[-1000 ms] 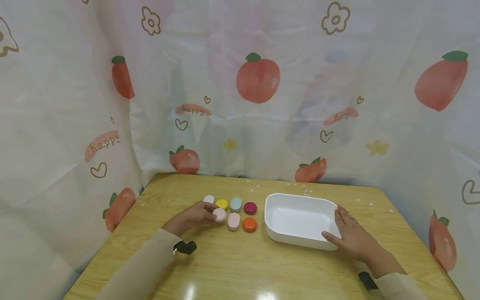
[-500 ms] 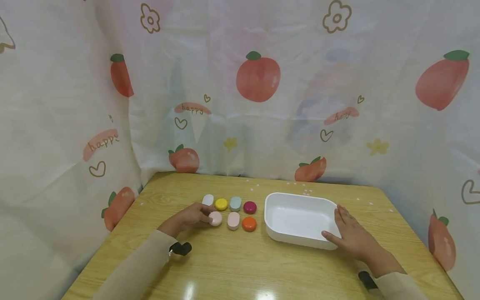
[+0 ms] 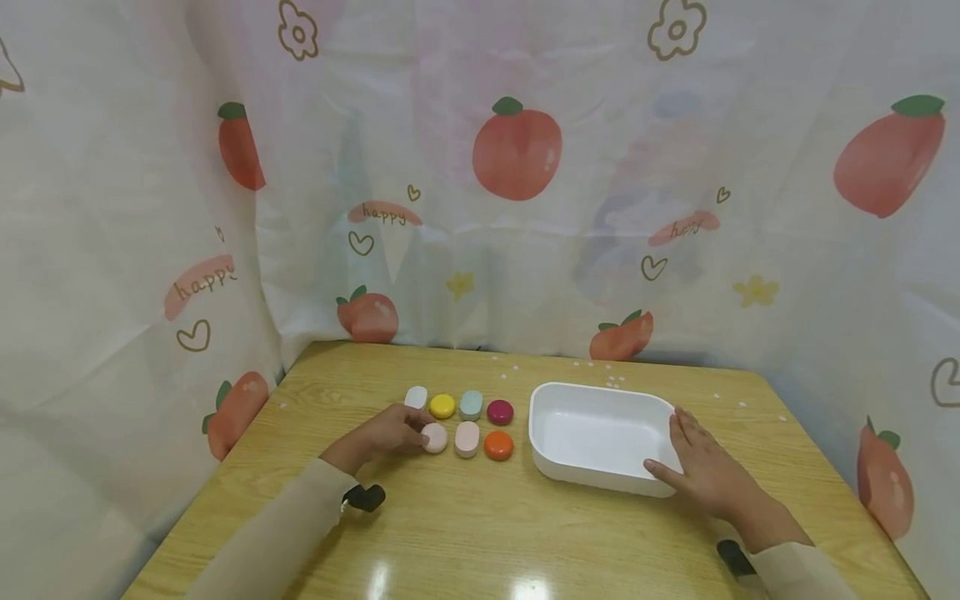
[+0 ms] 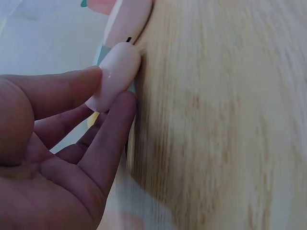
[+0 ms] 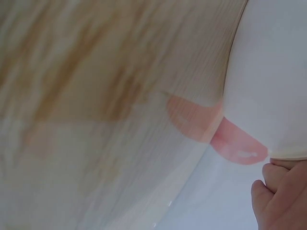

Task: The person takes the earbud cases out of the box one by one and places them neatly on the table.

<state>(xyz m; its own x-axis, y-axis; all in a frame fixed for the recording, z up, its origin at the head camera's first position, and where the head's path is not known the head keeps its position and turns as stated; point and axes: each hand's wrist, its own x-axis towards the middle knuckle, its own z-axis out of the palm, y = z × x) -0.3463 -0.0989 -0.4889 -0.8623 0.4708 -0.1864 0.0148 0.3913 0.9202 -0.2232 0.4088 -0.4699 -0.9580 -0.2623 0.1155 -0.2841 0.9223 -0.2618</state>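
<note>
My left hand pinches a small, smooth, pale pink disc between thumb and fingertips at the left end of the near row. In the left wrist view the disc stands tilted, the thumb on one face and a finger at its lower edge. To its right sit a pale pink oval piece and an orange round one. Behind are white, yellow, light green and crimson pieces. My right hand lies with extended fingers against the right end of a white rectangular basin.
The wooden table carries small white specks near its back edge. A white curtain printed with fruit hangs behind the table and along both sides.
My left hand has drawn the pale pink disc slightly left and toward me, away from the pale pink oval piece. The right hand and basin have stayed in place.
</note>
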